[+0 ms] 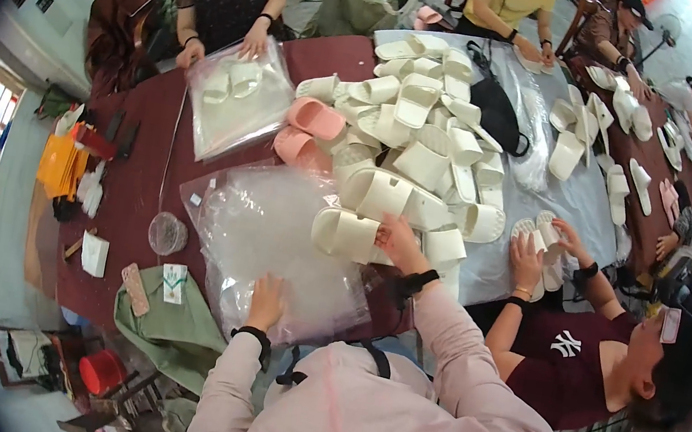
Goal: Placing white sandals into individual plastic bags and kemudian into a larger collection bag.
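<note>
My right hand (402,245) is closed on the edge of a cream slide slipper (345,234), its fingertips curled at the wide strap. Just beyond lies another cream slipper (377,192), at the near side of a heap of cream slippers (418,101). My left hand (267,301) rests with fingers extended on the near edge of a stack of clear plastic bags (257,234). Two pink slippers (316,118) sit at the heap's left side.
Across the dark red table (120,216), a co-worker handles a clear bag (238,99) with slippers inside. At right, another person holds a pair of slippers (542,238). A round clear tub (168,233), green cloth (167,319) and black bag (495,104) lie around.
</note>
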Tool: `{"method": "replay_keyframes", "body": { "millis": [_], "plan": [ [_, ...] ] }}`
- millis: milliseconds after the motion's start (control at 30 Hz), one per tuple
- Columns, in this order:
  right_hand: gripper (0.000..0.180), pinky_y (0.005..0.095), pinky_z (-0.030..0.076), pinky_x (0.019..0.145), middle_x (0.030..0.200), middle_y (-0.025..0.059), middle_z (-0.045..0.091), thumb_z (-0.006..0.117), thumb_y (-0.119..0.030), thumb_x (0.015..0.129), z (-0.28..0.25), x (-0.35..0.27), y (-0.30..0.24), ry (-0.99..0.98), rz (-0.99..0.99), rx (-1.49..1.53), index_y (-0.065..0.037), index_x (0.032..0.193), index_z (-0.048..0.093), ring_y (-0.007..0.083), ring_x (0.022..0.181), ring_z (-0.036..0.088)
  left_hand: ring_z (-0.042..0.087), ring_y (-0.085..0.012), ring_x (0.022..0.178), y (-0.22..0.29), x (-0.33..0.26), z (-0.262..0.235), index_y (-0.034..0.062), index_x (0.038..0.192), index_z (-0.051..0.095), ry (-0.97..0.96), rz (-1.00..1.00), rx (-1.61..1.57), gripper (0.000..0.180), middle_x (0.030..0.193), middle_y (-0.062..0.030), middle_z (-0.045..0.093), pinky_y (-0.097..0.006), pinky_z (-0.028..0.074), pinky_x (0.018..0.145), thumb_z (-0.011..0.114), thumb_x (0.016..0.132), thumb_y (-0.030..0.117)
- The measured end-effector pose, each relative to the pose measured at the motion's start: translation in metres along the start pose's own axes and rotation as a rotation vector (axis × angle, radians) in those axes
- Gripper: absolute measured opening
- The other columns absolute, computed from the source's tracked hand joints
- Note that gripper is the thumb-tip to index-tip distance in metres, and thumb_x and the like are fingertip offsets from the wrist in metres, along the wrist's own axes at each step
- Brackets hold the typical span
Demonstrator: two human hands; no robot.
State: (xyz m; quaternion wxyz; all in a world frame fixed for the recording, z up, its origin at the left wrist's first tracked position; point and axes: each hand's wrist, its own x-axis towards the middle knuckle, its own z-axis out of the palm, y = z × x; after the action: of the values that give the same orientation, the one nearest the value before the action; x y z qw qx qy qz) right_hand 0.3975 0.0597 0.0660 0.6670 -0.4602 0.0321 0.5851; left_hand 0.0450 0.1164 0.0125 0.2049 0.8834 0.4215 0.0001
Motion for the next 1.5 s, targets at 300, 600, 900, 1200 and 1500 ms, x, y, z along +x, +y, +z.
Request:
{"method": "replay_keyframes", "body": {
  "millis": [300, 600, 900, 1200, 1500],
  "plan": [
    [0.030, 0.0294, 0.050, 0.060, 0.089, 0.0101, 0.062, 0.053, -0.029, 0.089, 0.042, -0.089, 0.001, -0.024, 0.130, -0.185, -0.011, 0.111, 0.042, 0.0180, 0.070, 0.060, 0.019, -0.0435, 0.131, 0.010, 0.004, -0.034, 0.0276, 0.127, 0.047, -0.236, 0.066, 0.235, 0.058, 0.142, -0.0200, 0.026, -0.064, 0.023, 0.099, 0.066, 0.073, 0.040],
    [0.031, 0.0349, 0.049, 0.080, 0.103, 0.0159, 0.056, 0.049, -0.017, 0.087, 0.064, -0.047, 0.096, 0.067, 0.231, 0.095, 0.004, 0.109, 0.045, 0.0246, 0.092, 0.058, 0.016, -0.0453, 0.132, -0.014, 0.005, -0.024, 0.0201, 0.128, 0.047, -0.294, 0.152, 0.068, 0.064, 0.146, -0.0187, 0.018, -0.065, 0.019, 0.099, 0.065, 0.073, 0.047],
    [0.040, 0.0430, 0.048, 0.069, 0.093, 0.0160, 0.058, 0.071, -0.027, 0.070, 0.057, -0.033, 0.159, 0.419, -0.430, -1.653, -0.009, 0.105, 0.062, 0.0311, 0.079, 0.058, 0.021, -0.0421, 0.132, -0.023, -0.009, -0.037, 0.0224, 0.132, 0.043, -0.271, 0.326, 0.181, 0.064, 0.143, -0.0202, 0.023, -0.059, 0.022, 0.103, 0.065, 0.075, 0.041],
    [0.042, 0.0477, 0.040, 0.086, 0.106, 0.0141, 0.054, 0.069, -0.035, 0.068, 0.081, 0.001, 0.173, 0.729, -0.291, -1.372, -0.002, 0.093, 0.066, 0.0356, 0.102, 0.048, 0.025, -0.0399, 0.131, -0.019, -0.011, -0.030, 0.0225, 0.133, 0.041, -0.288, 0.303, 0.220, 0.066, 0.142, -0.0173, 0.027, -0.057, 0.026, 0.101, 0.066, 0.075, 0.040],
    [0.027, 0.0241, 0.046, 0.072, 0.091, -0.0006, 0.065, 0.066, -0.015, 0.080, 0.063, -0.076, 0.068, -0.124, -0.048, -0.615, -0.004, 0.105, 0.066, 0.0081, 0.081, 0.058, 0.038, -0.0353, 0.122, -0.032, 0.009, -0.017, 0.0193, 0.096, 0.066, -0.215, 0.285, 0.093, 0.019, 0.125, -0.0125, 0.049, -0.049, 0.034, 0.096, 0.058, 0.081, 0.026]
  ]
}}
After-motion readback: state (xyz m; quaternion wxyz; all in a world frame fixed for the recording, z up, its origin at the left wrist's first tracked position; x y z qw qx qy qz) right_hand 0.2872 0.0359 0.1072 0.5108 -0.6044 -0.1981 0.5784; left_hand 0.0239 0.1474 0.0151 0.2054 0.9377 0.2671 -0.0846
